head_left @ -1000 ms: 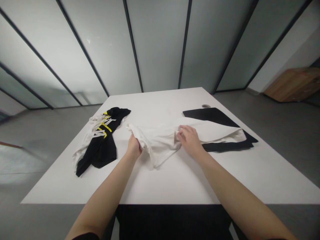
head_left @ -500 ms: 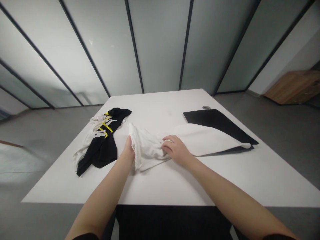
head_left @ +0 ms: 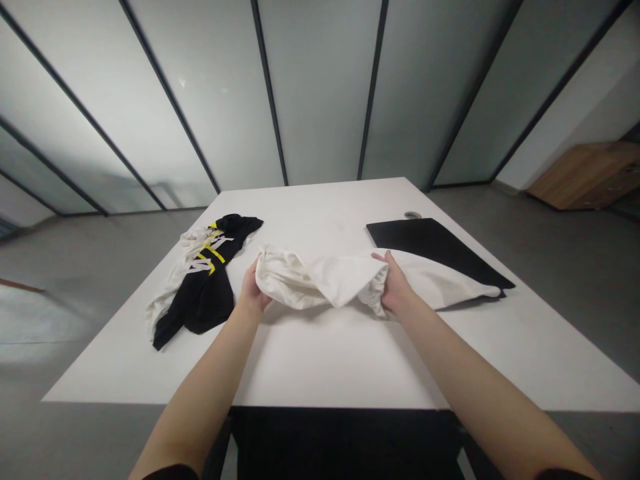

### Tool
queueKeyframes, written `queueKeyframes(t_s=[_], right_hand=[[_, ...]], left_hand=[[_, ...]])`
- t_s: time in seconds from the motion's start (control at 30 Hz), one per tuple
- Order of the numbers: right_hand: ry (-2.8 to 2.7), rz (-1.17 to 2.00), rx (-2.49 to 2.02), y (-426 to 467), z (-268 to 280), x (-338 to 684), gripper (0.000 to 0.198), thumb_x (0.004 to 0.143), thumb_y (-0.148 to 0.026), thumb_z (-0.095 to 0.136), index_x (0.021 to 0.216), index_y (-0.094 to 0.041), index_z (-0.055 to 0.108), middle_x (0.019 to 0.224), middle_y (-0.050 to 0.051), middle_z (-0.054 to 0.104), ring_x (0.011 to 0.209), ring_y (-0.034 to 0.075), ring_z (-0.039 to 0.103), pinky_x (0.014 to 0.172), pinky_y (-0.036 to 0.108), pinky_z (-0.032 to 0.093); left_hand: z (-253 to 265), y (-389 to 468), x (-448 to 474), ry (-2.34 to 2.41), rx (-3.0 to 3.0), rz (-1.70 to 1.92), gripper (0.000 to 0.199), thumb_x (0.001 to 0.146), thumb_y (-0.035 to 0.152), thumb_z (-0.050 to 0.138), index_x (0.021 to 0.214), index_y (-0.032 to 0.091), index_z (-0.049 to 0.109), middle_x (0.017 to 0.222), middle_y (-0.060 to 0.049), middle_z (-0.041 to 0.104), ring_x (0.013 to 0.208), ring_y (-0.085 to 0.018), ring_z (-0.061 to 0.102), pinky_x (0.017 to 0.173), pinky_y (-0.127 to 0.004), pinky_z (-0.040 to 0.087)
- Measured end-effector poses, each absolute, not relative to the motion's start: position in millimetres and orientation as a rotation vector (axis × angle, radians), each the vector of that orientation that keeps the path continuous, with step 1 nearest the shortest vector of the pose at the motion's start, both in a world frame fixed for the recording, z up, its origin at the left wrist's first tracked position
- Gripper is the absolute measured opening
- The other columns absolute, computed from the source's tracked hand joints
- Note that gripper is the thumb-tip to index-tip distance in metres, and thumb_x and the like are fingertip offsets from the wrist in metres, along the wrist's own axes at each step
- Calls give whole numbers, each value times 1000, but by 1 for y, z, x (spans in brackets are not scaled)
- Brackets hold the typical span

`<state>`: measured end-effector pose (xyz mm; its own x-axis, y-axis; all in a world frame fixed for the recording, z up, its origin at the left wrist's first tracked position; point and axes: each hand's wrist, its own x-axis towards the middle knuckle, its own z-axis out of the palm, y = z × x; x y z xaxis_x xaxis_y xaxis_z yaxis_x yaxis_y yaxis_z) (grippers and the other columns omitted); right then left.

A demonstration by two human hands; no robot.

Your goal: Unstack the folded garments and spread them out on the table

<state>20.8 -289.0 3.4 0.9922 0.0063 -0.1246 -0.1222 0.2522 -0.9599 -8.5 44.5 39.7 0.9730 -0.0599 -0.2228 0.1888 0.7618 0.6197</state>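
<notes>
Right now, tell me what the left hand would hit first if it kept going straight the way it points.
The left hand points away toward the table's far edge and already grips the white garment, so that cloth comes first. Beyond it only bare table shows, though depth is uncertain.

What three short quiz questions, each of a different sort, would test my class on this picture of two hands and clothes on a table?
1. True or false: both hands grip the white garment.
2. Which lies partly under the white garment's far end? A) the black and yellow garment B) the flat black garment C) the wooden cabinet
3. Fill in: the black and yellow garment lies on the table beside the person's ____ hand.

Key
1. True: the left hand holds one end and the right hand the other, with the cloth bunched between them.
2. B
3. left
</notes>
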Motion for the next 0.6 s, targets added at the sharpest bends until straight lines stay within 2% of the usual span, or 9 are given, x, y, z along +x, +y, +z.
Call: queueKeyframes(t_s=[0.03,0.1,0.17,0.2,0.23,0.33,0.4,0.47,0.6], right_hand=[[42,6,-1450,-287,6,18,65,93,-77,54,137,-30,62,131,12,74,127,35,68,101,58,59],[-153,-140,-1730,-282,10,10,84,82,-79,70,149,-31,58,157,13,58,150,37,49,119,60,45],[-404,-161,-2031,-276,12,-2,103,65,-71,91,154,-29,58,171,15,41,161,42,29,129,62,27],[-525,-140,-2183,-272,13,-8,104,62,-65,96,153,-29,61,175,14,36,162,44,23,130,63,21],[-626,-129,-2336,-269,13,-13,95,65,-59,96,149,-30,65,176,14,33,162,45,21,130,64,19],[-665,-183,-2567,-261,10,-20,38,84,-37,86,120,-28,81,172,11,39,159,43,26,126,64,24],[-612,-266,-2555,-260,7,-18,16,88,-25,76,104,-25,82,166,12,48,156,41,32,124,62,30],[-594,-314,-2442,-261,6,-13,11,89,-24,71,97,-24,79,156,15,55,150,38,40,122,60,34],[-440,-330,-2047,-267,7,-2,19,96,-40,59,89,-25,69,129,13,65,134,32,56,115,51,44]], left_hand=[[38,44,-7,209,718,-117,42,106,43,53,131,15,73,120,-13,82,123,-33,75,113,-47,56],[33,39,-5,254,796,-90,42,104,44,58,133,16,71,122,-12,81,124,-32,74,115,-47,55],[27,31,-5,265,888,-73,45,101,47,64,134,17,70,126,-13,80,129,-32,71,117,-46,53],[24,27,-6,241,940,-59,49,99,51,67,135,17,69,129,-13,79,133,-32,69,118,-46,52],[22,23,-7,195,1004,-37,55,96,55,70,137,18,67,134,-14,76,137,-33,65,119,-45,50],[17,16,-13,-8,1322,42,83,79,51,88,150,21,57,150,-15,66,149,-35,53,124,-43,44],[15,17,-17,-122,1590,78,104,68,39,95,159,22,46,157,-15,59,149,-36,51,125,-45,41],[13,19,-19,-180,1791,118,110,67,30,92,163,20,39,158,-15,57,147,-35,53,126,-48,40],[10,25,-13,-128,1837,273,87,76,18,72,160,20,45,158,-13,58,148,-32,52,129,-48,34]])
